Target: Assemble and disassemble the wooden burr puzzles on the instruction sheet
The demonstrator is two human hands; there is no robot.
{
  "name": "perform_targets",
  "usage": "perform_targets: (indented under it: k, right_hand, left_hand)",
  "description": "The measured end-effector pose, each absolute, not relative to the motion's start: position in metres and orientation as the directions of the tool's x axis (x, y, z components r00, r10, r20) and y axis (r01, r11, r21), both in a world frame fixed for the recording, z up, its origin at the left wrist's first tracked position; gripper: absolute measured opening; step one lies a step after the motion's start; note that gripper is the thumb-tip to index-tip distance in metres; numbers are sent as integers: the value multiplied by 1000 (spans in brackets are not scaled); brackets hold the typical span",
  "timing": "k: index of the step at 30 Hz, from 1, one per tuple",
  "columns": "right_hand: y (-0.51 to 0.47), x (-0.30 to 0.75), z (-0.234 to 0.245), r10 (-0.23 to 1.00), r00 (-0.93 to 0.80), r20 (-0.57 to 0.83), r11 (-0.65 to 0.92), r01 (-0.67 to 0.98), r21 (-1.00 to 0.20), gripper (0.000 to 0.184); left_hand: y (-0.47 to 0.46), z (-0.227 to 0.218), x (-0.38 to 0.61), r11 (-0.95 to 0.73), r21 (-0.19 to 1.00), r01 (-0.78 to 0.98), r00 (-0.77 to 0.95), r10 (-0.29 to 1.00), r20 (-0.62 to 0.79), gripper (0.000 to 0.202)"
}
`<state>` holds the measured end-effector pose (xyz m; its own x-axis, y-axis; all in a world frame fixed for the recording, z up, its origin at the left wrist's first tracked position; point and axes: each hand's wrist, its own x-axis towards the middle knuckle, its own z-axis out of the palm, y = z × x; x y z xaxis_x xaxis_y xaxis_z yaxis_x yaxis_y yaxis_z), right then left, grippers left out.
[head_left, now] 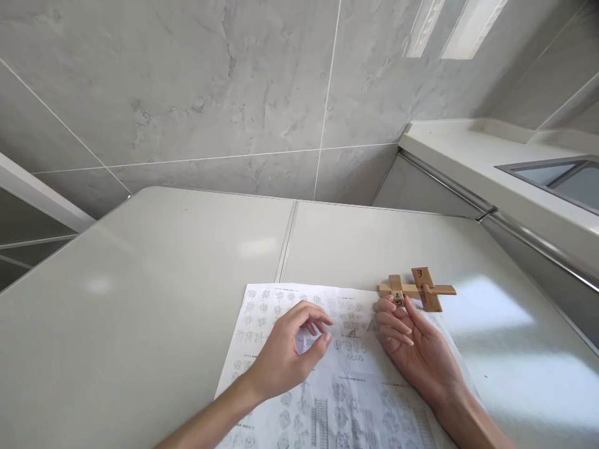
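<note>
Presumably light, stiff blocks (429,299) toward the tabletop's (163,268) right edge suited end grips. Right hand (423,352) pinched one; left hand (290,352) curled, empty.

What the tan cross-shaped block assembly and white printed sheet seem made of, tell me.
Tan cross-shaped block assembly: probably smooth wood, by its brown tones; varnish unclear. White printed sheet: likely matte paper, by its wrinkles and dull surface.

Smooth wood is seen in the marked blocks (412,290), and thin, matt paper in the printed sheet (347,380). A smooth, glossy finish is borne by the bench (201,249), a metallic sheen by the rail (543,251).
</note>
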<state>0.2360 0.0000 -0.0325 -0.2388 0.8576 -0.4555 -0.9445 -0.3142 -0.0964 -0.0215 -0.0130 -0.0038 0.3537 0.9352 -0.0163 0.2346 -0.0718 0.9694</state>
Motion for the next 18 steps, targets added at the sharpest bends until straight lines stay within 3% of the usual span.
perform_targets:
  k: [4, 8, 13, 18]
  right_hand:
    - [1, 237, -36, 876, -240, -418, -351, -912, -211, 23]
    - [1, 237, -37, 893, -233, -386, -373, -863, -340, 22]
    - [-2, 233, -36, 867, -295, -401, -433, -845, -315, 24]
    - [-7, 229, -35, 869, -318, -379, -472, -763, -441, 28]
  left_hand:
    - [-10, 1, -25, 66, 983, 174, 335, 934, -122, 15]
    - [-7, 0, -31, 183, 978, 96, 344, 916, -206, 18]
    - [0, -4, -40, 205, 979, 5, 375, 907, -192, 14]
    - [4, -5, -40, 225, 965, -136, 413, 898, -151, 13]
